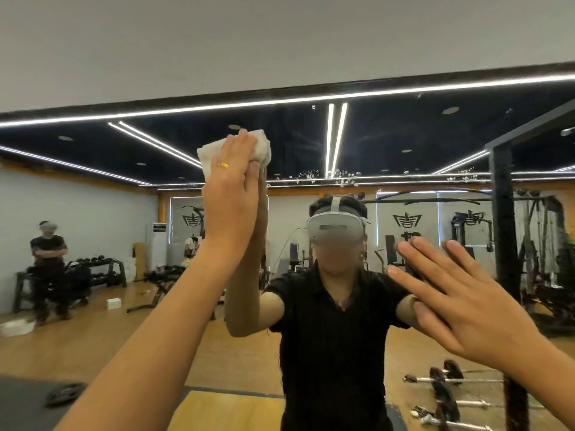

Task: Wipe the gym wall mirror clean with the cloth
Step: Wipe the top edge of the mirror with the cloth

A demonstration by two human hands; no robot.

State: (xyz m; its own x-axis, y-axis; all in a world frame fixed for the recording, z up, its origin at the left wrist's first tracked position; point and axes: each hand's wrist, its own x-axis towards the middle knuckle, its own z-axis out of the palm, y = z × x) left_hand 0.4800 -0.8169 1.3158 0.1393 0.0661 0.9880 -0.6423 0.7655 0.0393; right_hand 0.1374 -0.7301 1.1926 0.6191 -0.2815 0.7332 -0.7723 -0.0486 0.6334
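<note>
Left hand (231,194) raised flat, right hand (466,303) lower, fingers spread

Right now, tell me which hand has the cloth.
The left hand, raised high and wearing a gold ring, presses the cloth to the mirror; the right hand, lower, is spread and empty.

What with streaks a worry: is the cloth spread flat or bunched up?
Bunched: the cloth shows crumpled folds around the left hand pressing it to the mirror.
</note>
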